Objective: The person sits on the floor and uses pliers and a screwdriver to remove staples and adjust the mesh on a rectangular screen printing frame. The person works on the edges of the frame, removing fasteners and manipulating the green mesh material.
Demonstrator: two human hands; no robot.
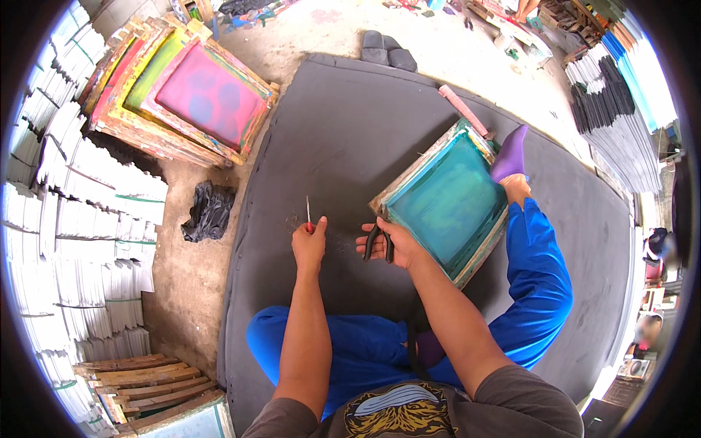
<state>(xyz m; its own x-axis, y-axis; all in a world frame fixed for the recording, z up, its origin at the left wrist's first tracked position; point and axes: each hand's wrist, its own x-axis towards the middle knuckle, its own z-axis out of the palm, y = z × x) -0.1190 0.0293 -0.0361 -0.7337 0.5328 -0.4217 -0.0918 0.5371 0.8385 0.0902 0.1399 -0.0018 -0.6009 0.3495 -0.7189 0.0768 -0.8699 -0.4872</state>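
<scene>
My left hand is closed round the red handle of a slim screwdriver, its metal shaft pointing up and away from me. In my right hand rests a pair of pliers with black handles. The fingers there are loosely curled, and the pliers' jaws cannot be made out. Just beyond that hand lies a screen-printing frame, its wooden rim stained and its mesh teal green. The frame's near-left corner touches or nearly touches my right hand. Small dark bits lie on the mat beside my left hand.
My foot in a purple sock rests by the frame's right side. A pinkish rod lies past its far edge. Slippers, a black plastic bag, stacked coloured frames, wooden frames and white stacks surround the mat.
</scene>
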